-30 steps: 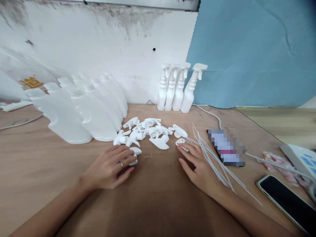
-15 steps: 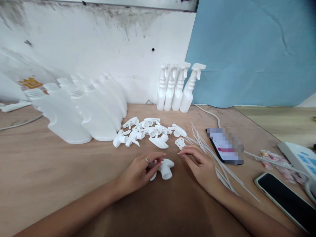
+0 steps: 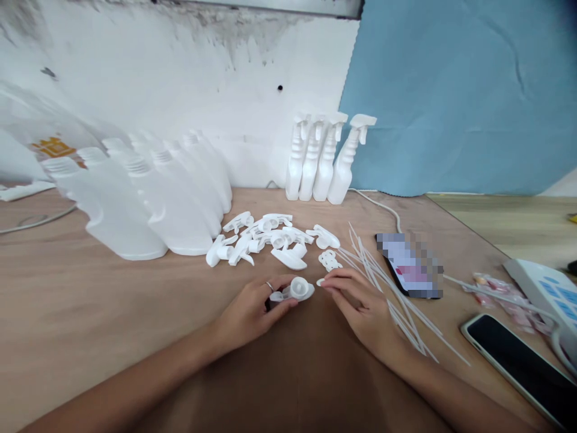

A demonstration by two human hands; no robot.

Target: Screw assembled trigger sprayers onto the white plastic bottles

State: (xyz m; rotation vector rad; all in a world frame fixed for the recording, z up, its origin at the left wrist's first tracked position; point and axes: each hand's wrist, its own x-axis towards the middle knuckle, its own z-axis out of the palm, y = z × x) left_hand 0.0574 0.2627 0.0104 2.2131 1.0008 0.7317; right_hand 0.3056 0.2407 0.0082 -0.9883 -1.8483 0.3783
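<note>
L grip [image 3: 252,308] holds spray head [image 3: 301,289], one end hidden; R grip [image 3: 366,305] pinches washer [image 3: 320,282], pt. covered.

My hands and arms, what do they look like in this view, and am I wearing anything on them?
Your left hand wears a slim, silvery ring on one finger. No ring shows on your right hand. Both hands are gloveless, the forearms bare, with no sleeves, watch or bracelet in sight.

Small workshop: bench [image 3: 180,313] with bottles [image 3: 175,198], loose spray heads [image 3: 270,231].
</note>
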